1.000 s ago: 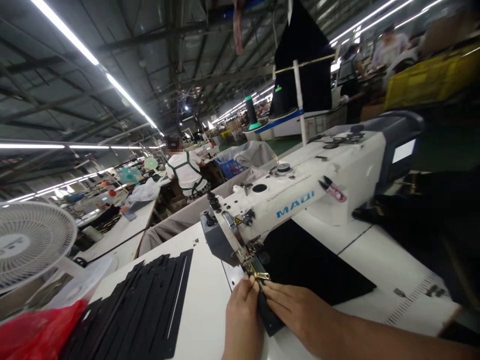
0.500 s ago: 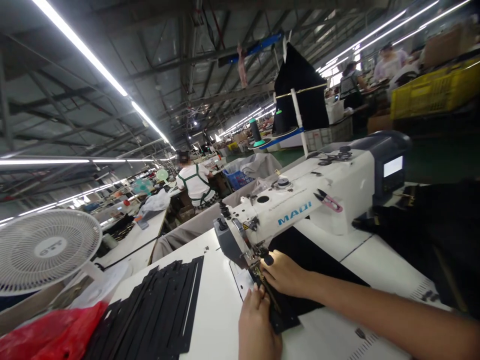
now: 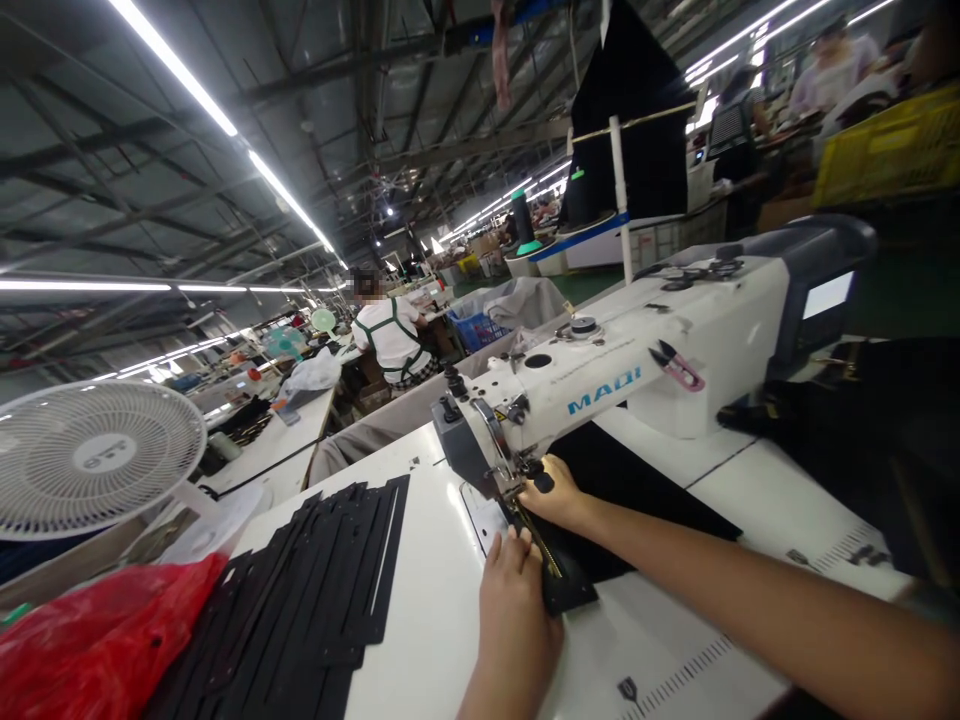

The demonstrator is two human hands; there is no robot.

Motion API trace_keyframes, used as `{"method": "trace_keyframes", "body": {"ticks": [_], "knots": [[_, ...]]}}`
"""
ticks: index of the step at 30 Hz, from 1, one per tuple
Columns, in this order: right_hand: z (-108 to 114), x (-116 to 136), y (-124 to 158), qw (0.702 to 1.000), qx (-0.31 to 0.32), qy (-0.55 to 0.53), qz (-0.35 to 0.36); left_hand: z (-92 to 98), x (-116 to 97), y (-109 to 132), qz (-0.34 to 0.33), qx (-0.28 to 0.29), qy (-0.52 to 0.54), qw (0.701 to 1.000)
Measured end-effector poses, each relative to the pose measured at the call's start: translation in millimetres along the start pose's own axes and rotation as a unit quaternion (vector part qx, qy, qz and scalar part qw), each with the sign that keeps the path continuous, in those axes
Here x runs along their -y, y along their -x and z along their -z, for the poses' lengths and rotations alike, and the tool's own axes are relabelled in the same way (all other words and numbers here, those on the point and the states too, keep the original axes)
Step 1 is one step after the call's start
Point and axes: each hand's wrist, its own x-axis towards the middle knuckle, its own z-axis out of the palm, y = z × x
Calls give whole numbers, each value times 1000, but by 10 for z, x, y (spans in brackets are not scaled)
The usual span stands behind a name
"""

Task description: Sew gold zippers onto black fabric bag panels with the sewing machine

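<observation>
A white sewing machine (image 3: 622, 380) marked MAQI stands over a black fabric panel (image 3: 637, 490). A zipper (image 3: 551, 556) with gold teeth lies along the panel's left edge and runs up under the needle area. My left hand (image 3: 517, 590) is closed at the zipper's left side, fingers together just in front of the metal needle plate (image 3: 484, 515). Beside the presser foot, my right hand (image 3: 556, 495) has its fingers bent onto the fabric and zipper; the machine head partly hides the fingertips. The needle tip is too small to make out.
Black strips (image 3: 307, 590) lie in a pile left of the machine, beside a red plastic bag (image 3: 105, 640) and a white fan (image 3: 105, 455). Pink-handled thread snips (image 3: 679, 367) rest on the machine arm. Dark fabric (image 3: 847, 430) lies at right. A person (image 3: 394, 335) sits ahead.
The camera view has shifted, so the machine appears further right. More of the gold teeth shows between my hands. Both hands stay close to the needle area.
</observation>
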Motion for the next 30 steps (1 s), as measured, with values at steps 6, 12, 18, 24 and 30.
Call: {"method": "trace_keyframes", "body": {"ticks": [6,12,18,24,30], "knots": [[137,-66,500,994,-26,-13,101,-24,-31,14,-18,-44,-10,999],[152,-236,1023,957,-59,-49,281,-46,-20,30,-39,-38,-32,998],[152,-219,822,959,-33,-56,275,9,37,-51,-48,13,-47,998],[121,-197,637,964,-4,-85,252,21,134,-185,-55,12,-33,998],[148,-259,585,960,-15,-97,264,25,127,-202,-9,-10,-16,1000]]}}
